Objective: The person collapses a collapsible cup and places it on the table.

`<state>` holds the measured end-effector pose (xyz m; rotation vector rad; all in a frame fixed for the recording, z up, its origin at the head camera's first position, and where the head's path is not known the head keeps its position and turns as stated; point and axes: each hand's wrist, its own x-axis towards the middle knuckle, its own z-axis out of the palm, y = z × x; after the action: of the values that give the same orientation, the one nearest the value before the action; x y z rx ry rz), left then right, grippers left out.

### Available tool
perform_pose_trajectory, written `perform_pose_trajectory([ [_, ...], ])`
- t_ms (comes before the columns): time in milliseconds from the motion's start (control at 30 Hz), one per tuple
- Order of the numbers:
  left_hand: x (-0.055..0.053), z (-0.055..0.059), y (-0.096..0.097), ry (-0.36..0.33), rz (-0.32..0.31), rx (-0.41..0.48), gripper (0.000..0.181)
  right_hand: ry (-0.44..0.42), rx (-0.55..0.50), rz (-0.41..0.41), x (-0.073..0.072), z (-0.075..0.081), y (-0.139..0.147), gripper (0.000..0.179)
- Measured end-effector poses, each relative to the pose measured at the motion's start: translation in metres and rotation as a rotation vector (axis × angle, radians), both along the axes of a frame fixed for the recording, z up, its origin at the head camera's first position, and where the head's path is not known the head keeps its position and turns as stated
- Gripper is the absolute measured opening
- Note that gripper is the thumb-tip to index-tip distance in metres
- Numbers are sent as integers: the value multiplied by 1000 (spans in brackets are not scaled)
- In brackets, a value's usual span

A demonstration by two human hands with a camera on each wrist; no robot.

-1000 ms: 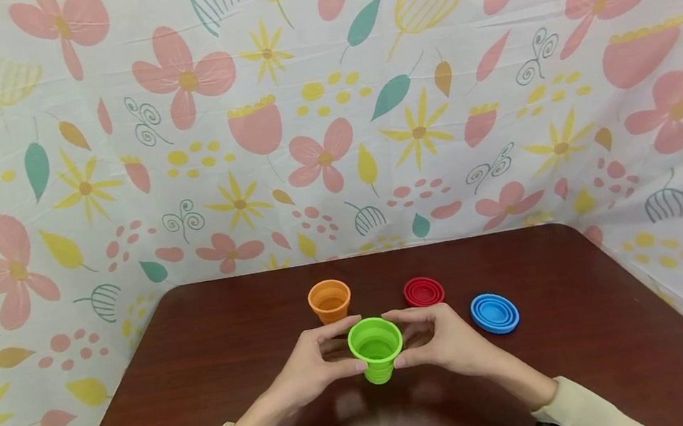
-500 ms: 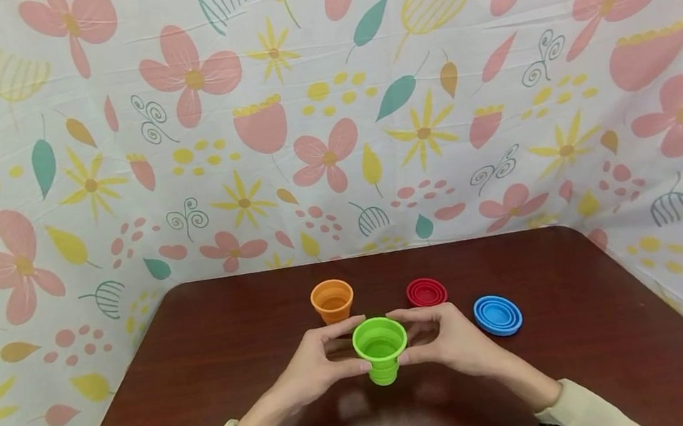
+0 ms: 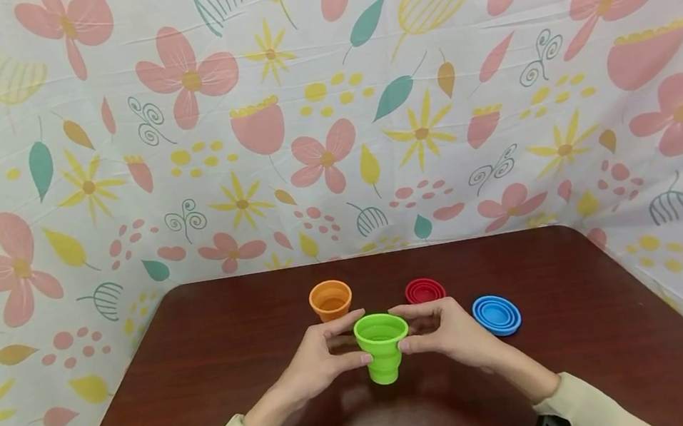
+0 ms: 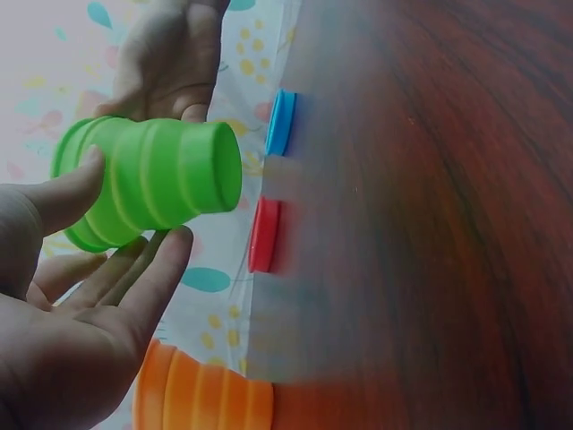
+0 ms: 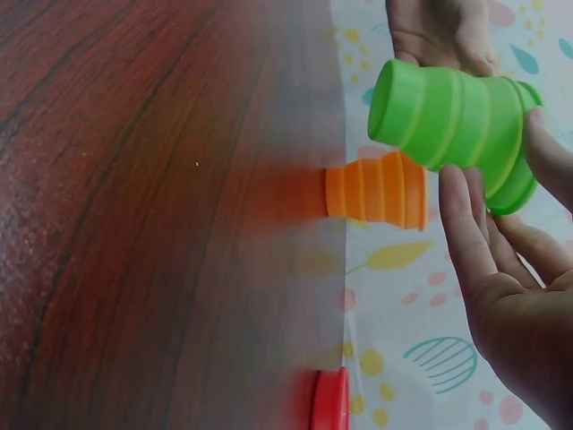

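Observation:
A green collapsible cup (image 3: 383, 351), stretched out in ringed steps, is held between both hands over the near middle of the table. My left hand (image 3: 322, 359) grips its left side, thumb (image 4: 76, 190) near the rim and fingers beneath in the left wrist view. From the other side my right hand (image 3: 447, 334) pinches the cup near its rim. Both wrist views show the cup's base apart from the tabletop. Behind the left hand stands an orange collapsible cup (image 3: 331, 301), also stretched out; its lower part is partly hidden.
A flattened red collapsible cup (image 3: 424, 290) lies behind the right hand. To its right is a flattened blue one (image 3: 497, 315). The dark wooden table (image 3: 222, 337) ends at a flower-printed cloth (image 3: 323, 172) hanging behind it.
The green cup has tipped so more of its side and less of its inside shows. Both hands still hold it, with their fingertips slightly higher. The other cups have stayed put.

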<state>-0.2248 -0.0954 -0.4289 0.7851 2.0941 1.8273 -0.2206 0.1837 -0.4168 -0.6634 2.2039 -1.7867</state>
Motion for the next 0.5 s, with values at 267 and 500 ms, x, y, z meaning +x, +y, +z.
perform_pose_trajectory([
  [267, -3, -2, 0, -29, -10, 28, 61, -39, 4, -12, -2, 0, 1, 54],
  [500, -3, -4, 1, -30, -6, 30, 57, 43, 79, -88, 0, -3, -1, 47],
])
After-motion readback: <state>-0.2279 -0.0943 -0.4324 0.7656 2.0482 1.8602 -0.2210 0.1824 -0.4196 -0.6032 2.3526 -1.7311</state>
